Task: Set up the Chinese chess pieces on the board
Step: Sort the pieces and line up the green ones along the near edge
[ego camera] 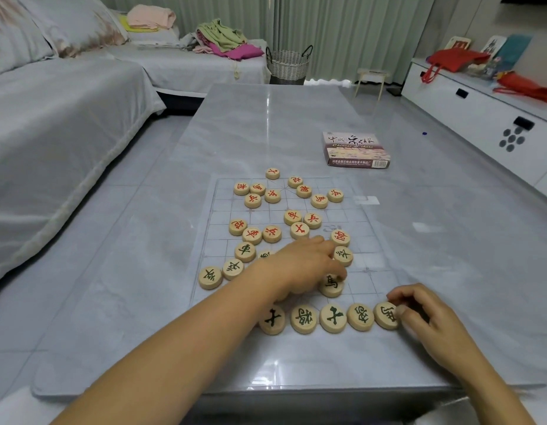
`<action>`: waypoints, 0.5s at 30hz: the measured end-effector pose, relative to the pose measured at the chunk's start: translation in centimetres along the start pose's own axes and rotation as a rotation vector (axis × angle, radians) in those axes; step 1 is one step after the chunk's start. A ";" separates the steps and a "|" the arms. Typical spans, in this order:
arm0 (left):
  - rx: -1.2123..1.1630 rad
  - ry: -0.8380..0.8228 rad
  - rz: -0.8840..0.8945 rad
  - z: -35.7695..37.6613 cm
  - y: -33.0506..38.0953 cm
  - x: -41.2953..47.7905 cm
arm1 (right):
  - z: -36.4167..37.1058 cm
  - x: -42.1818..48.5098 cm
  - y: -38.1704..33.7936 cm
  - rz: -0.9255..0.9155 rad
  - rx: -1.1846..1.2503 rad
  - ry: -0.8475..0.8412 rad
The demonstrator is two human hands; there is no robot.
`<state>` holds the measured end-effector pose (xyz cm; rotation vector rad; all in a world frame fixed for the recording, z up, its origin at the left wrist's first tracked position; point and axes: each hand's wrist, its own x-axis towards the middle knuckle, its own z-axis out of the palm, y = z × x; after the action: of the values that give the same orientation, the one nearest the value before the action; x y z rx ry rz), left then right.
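1. Right now I see the board [370, 262], a clear gridded sheet, lying flat on the desk [266, 124] in front of me, with round wooden pieces spread over it
2. Five green-lettered pieces stand side by side in a row [333, 318] along the board's near edge
3. My right hand [419, 314] pinches the rightmost piece [385, 315] of that row between thumb and curled fingers
4. My left hand [309, 265] reaches palm down over the middle of the board with its fingers bent; one fingertip lies on a lone green piece [331, 288] just behind the row, and I cannot tell whether the hand grips anything
5. Loose red-lettered pieces [304, 191] cover the far half
6. A game box [356, 150] lies beyond the board to the right, and a sofa [51, 118] stands left of the desk
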<state>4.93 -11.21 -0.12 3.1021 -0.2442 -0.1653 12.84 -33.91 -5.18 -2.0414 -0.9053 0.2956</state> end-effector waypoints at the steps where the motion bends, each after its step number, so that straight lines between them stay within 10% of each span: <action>1: -0.006 0.008 0.008 0.0 -0.1 0.1 | -0.1 0.0 0.1 0.010 0.008 -0.002; 15: -0.063 -0.030 0.073 -0.4 -0.8 0.6 | 0.1 -0.1 -0.4 -0.002 0.025 0.007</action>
<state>5.64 -10.48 0.15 3.0253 -0.3449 -0.2135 12.54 -33.79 -4.97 -2.0167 -0.8954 0.2972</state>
